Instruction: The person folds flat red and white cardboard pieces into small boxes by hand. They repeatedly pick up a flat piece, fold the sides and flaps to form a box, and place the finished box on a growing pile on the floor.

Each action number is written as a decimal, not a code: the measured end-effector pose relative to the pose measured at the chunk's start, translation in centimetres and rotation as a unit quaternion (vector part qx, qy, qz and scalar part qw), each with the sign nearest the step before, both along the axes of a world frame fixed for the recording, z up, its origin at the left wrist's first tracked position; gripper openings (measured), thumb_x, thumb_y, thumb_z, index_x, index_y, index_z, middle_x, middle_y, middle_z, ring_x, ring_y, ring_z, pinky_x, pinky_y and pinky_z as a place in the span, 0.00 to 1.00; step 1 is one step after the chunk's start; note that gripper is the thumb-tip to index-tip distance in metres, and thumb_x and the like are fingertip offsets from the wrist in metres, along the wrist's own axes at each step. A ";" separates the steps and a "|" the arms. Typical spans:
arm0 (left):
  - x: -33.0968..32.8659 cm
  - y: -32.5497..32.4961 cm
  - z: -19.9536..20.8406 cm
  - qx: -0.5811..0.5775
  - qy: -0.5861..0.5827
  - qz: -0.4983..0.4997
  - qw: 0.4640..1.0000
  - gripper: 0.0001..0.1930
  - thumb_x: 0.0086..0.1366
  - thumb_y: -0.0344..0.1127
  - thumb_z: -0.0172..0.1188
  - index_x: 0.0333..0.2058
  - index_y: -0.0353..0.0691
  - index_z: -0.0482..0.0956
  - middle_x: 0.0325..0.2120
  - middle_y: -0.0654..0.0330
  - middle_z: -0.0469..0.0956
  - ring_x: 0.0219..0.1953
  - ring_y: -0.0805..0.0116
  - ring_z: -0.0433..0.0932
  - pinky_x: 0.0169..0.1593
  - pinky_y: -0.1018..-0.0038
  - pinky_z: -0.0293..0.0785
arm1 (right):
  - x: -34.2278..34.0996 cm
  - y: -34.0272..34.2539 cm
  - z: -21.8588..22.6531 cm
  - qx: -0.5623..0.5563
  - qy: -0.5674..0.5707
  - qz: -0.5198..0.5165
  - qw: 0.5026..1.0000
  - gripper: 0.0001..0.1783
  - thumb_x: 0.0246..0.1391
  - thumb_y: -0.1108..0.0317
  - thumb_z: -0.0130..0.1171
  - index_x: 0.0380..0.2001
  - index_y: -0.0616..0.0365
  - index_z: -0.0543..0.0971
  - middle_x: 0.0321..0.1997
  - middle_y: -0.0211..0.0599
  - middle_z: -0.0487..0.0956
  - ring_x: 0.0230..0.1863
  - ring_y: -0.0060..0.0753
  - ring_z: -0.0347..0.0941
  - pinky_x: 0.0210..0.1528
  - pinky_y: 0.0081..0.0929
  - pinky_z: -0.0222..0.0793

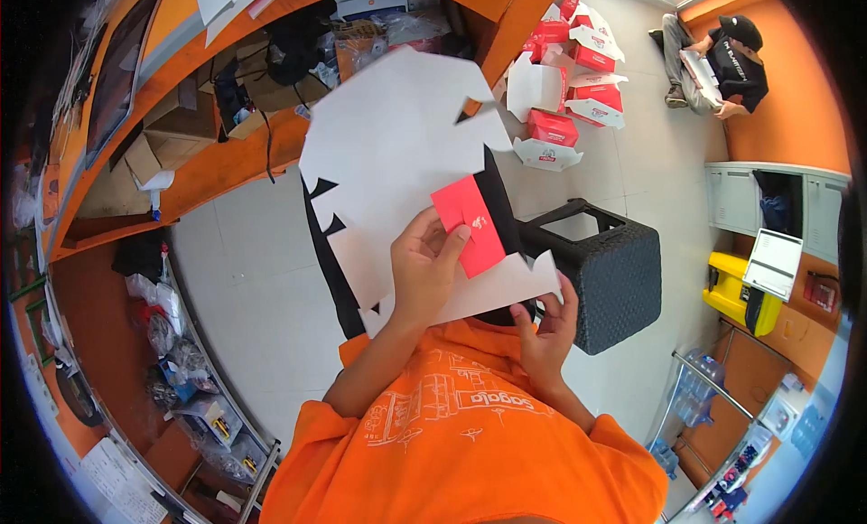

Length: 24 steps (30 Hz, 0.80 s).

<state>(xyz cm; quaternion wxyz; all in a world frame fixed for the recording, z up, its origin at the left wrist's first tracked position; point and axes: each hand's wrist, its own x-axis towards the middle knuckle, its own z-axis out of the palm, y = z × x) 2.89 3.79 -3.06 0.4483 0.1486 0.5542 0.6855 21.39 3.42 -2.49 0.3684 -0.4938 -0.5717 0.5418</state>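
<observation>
I hold a large flat white cardboard box blank (397, 154) with notched edges up in front of me. One red flap (468, 224) of it is folded toward me. My left hand (424, 264) grips the blank near its lower middle, thumb against the red flap. My right hand (546, 330) pinches the blank's lower right corner tab. My orange shirt fills the bottom of the view.
A black woven stool (607, 280) stands to my right on the pale tiled floor. Several folded red-and-white boxes (564, 81) lie beyond it. Another person (718, 63) sits against the orange wall. An orange shelf unit (217, 163) runs at left, a yellow case (736, 294) at right.
</observation>
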 end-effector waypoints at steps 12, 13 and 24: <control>-1.8 -2.6 5.4 0.040 -0.110 0.079 0.990 0.08 0.67 0.27 0.57 0.43 0.34 0.76 0.39 0.60 0.79 0.39 0.71 0.81 0.41 0.73 0.82 | -3.5 7.6 1.9 0.426 -0.047 0.325 0.843 0.23 0.45 0.74 0.61 0.49 0.55 0.78 0.56 0.39 0.76 0.47 0.45 0.76 0.46 0.32 0.76; -2.0 -2.8 5.7 0.038 -0.114 0.085 0.989 0.07 0.67 0.28 0.57 0.43 0.34 0.76 0.38 0.60 0.80 0.38 0.70 0.81 0.41 0.73 0.82 | -3.5 7.7 1.6 0.438 -0.037 0.335 0.833 0.23 0.45 0.73 0.61 0.49 0.53 0.78 0.57 0.37 0.75 0.47 0.44 0.76 0.46 0.31 0.76; -1.2 -3.0 7.6 0.041 -0.046 0.127 0.990 0.10 0.69 0.38 0.57 0.40 0.36 0.77 0.35 0.59 0.82 0.34 0.72 0.81 0.37 0.79 0.80 | -6.0 7.0 2.4 0.478 -0.039 0.301 0.824 0.24 0.46 0.70 0.61 0.51 0.48 0.79 0.58 0.31 0.75 0.46 0.42 0.75 0.44 0.32 0.76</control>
